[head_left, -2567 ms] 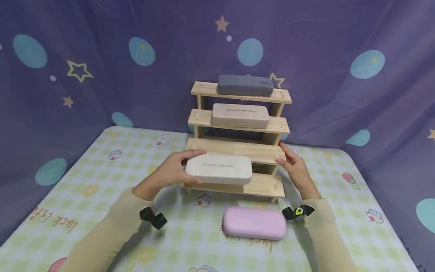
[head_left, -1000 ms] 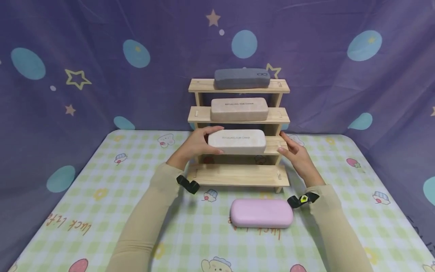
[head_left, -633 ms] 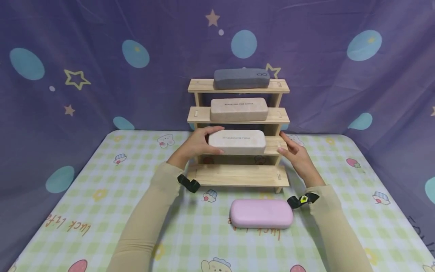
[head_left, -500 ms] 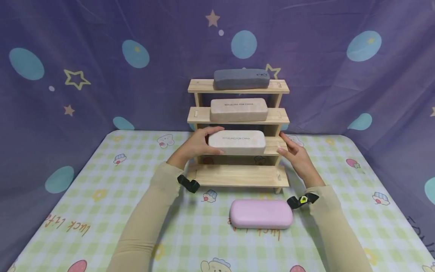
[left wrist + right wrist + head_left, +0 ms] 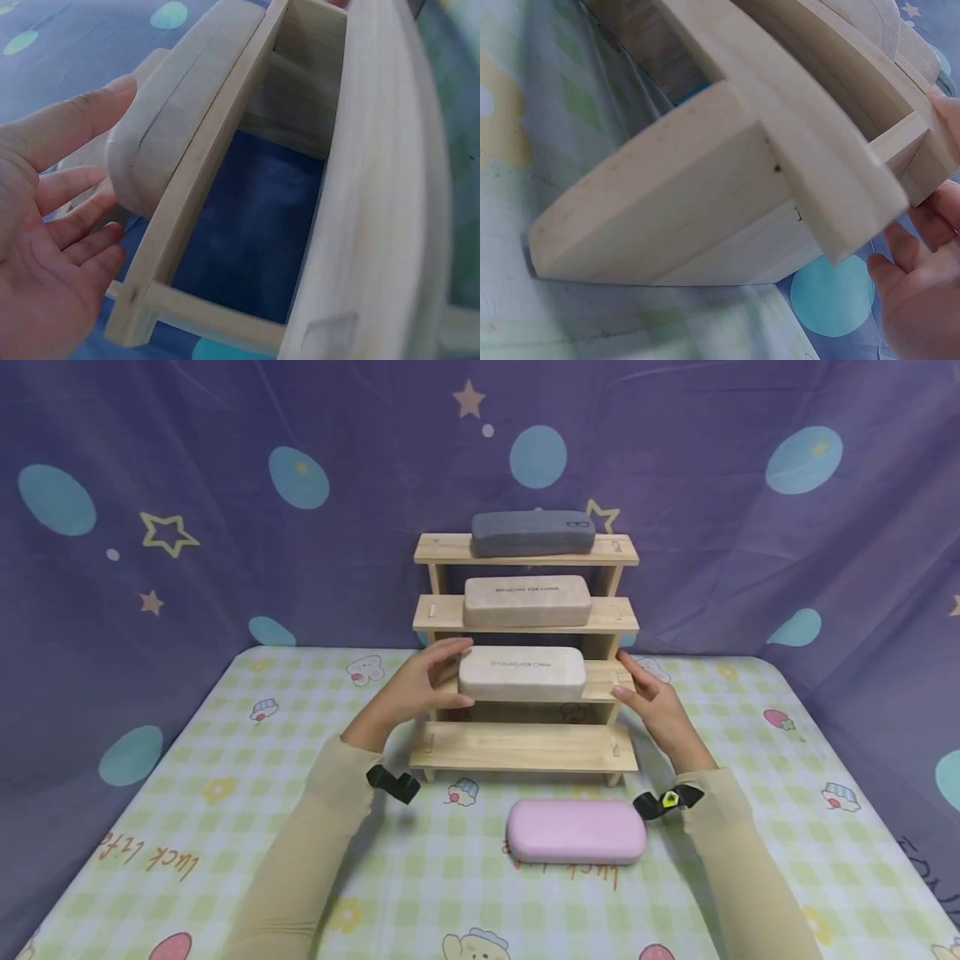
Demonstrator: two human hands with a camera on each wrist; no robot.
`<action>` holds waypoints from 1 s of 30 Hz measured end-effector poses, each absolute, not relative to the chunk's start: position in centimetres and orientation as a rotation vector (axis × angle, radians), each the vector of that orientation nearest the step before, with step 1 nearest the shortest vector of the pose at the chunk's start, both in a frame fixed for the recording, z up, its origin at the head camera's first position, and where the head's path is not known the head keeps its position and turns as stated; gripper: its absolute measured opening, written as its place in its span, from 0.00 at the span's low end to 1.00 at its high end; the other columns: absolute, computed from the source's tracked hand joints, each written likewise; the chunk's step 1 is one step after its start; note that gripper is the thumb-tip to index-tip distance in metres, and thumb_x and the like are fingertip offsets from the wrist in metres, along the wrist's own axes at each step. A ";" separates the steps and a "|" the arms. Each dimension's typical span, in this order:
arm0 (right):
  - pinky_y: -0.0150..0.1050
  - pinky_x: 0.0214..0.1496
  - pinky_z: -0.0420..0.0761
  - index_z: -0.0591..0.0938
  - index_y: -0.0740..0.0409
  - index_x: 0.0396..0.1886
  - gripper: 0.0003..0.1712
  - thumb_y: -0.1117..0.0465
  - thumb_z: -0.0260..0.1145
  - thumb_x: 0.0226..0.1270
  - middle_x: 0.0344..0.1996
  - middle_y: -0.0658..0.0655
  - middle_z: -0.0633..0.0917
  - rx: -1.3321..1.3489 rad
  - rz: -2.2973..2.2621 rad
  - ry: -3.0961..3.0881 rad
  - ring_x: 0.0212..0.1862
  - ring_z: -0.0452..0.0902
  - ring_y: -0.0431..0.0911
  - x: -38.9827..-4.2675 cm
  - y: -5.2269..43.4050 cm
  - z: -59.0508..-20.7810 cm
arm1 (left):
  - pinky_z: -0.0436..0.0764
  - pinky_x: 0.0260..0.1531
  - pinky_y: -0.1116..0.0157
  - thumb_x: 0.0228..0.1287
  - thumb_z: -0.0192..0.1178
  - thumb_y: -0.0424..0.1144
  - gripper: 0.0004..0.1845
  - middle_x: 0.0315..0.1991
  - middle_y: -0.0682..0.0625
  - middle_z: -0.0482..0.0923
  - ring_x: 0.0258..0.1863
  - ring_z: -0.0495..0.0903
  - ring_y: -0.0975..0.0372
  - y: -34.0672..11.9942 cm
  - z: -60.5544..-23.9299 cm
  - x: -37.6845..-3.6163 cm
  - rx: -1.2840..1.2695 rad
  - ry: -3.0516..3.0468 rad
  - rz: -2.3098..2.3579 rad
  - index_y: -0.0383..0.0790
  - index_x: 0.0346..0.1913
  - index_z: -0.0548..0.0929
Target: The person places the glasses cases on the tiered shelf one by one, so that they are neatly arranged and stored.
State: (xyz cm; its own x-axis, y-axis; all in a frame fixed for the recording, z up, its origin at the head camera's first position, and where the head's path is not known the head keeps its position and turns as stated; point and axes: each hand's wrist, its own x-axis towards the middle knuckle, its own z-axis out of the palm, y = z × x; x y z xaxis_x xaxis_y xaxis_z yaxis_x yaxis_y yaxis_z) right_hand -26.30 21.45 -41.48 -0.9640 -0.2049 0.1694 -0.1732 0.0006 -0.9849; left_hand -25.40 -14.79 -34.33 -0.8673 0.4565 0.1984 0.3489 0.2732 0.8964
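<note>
A white glasses case (image 5: 521,674) lies on the second step from the bottom of a wooden stepped rack (image 5: 525,747). My left hand (image 5: 433,681) hovers open at the case's left end. In the left wrist view its fingers (image 5: 67,187) are spread just off the rounded end of the case (image 5: 180,112). My right hand (image 5: 637,689) rests with relaxed fingers against the right end of the same step. The right wrist view shows those fingers (image 5: 922,285) beside the rack's side (image 5: 705,202). A beige case (image 5: 527,601) and a grey case (image 5: 532,533) lie on the steps above.
A pink case (image 5: 576,832) lies on the checked tablecloth (image 5: 187,793) in front of the rack, near my right wrist. The rack's bottom step holds nothing. A purple curtain (image 5: 225,568) with stars and dots hangs close behind the rack and along both sides.
My left hand carried the white case up onto the second step from the bottom. It has now let go and drawn back slightly. My right hand has stayed at the rack's right end.
</note>
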 end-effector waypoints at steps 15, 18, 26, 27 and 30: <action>0.30 0.67 0.58 0.53 0.63 0.73 0.38 0.65 0.59 0.68 0.73 0.60 0.53 -0.403 -2.176 2.181 0.73 0.47 0.51 -26.3 21.4 -41.4 | 0.62 0.64 0.53 0.46 0.73 0.29 0.38 0.65 0.44 0.67 0.66 0.63 0.55 -14.5 -34.9 -19.0 1.059 2.609 1.657 0.37 0.64 0.71; 0.29 0.67 0.59 0.54 0.62 0.73 0.38 0.64 0.60 0.68 0.73 0.60 0.53 -0.404 -2.167 2.194 0.73 0.48 0.51 -26.3 21.4 -41.4 | 0.64 0.63 0.53 0.47 0.73 0.31 0.37 0.65 0.45 0.68 0.66 0.63 0.56 -13.9 -35.5 -17.8 1.062 2.577 1.643 0.39 0.64 0.72; 0.28 0.66 0.59 0.54 0.63 0.72 0.37 0.65 0.59 0.68 0.72 0.61 0.53 -0.432 -2.162 2.214 0.72 0.49 0.50 -26.3 21.5 -41.5 | 0.67 0.61 0.57 0.50 0.69 0.25 0.33 0.61 0.39 0.70 0.62 0.68 0.53 -11.7 -38.0 -15.9 1.121 2.269 1.759 0.30 0.62 0.71; 0.28 0.67 0.59 0.54 0.63 0.72 0.37 0.65 0.59 0.68 0.72 0.61 0.53 -0.431 -2.164 2.213 0.73 0.48 0.50 -26.3 21.5 -41.5 | 0.68 0.61 0.57 0.51 0.68 0.25 0.32 0.61 0.38 0.70 0.62 0.69 0.53 -11.4 -38.3 -15.7 1.116 2.227 1.770 0.30 0.62 0.71; 0.29 0.67 0.58 0.54 0.63 0.72 0.37 0.65 0.60 0.68 0.73 0.60 0.53 -0.423 -2.166 2.213 0.73 0.48 0.50 -26.3 21.5 -41.5 | 0.68 0.61 0.58 0.52 0.68 0.27 0.31 0.61 0.40 0.71 0.62 0.70 0.56 -10.6 -39.4 -15.1 1.052 2.151 1.765 0.31 0.61 0.72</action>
State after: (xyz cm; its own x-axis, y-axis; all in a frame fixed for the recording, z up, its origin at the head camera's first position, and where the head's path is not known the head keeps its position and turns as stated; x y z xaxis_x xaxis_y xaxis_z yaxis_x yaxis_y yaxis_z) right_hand -26.31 21.50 -41.48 -0.9632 -0.2032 0.1761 -0.1804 0.0027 -0.9836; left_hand -15.13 -10.58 -39.44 -0.7377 0.6063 0.2969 0.4097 0.0525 0.9107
